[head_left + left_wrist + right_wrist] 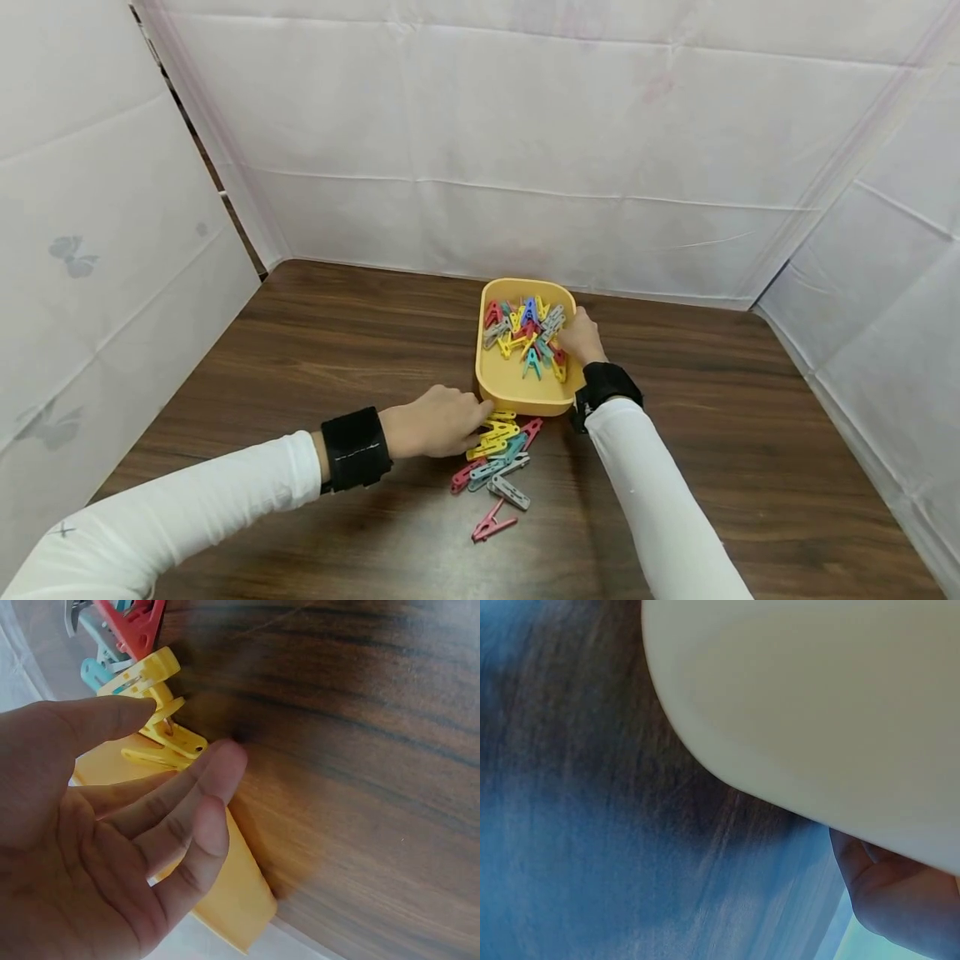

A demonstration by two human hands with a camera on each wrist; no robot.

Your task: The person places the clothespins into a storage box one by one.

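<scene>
Nearest, a pink peg (pixel 492 525) and a grey peg (pixel 510 492) lie loose on the brown table (pixel 315 367). Just beyond, the left hand (pixel 438 421) pinches a yellow peg (pixel 150 697) from the pile of pegs (pixel 498 454) against the yellow tray (pixel 517 396). Farther off, the right hand (pixel 581 337) grips the tray's right rim beside the pegs inside.

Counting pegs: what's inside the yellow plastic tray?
The yellow plastic tray holds mixed-colour plastic clothespins piled toward its far end; the near floor is bare. The right hand on its rim hides a few.
</scene>
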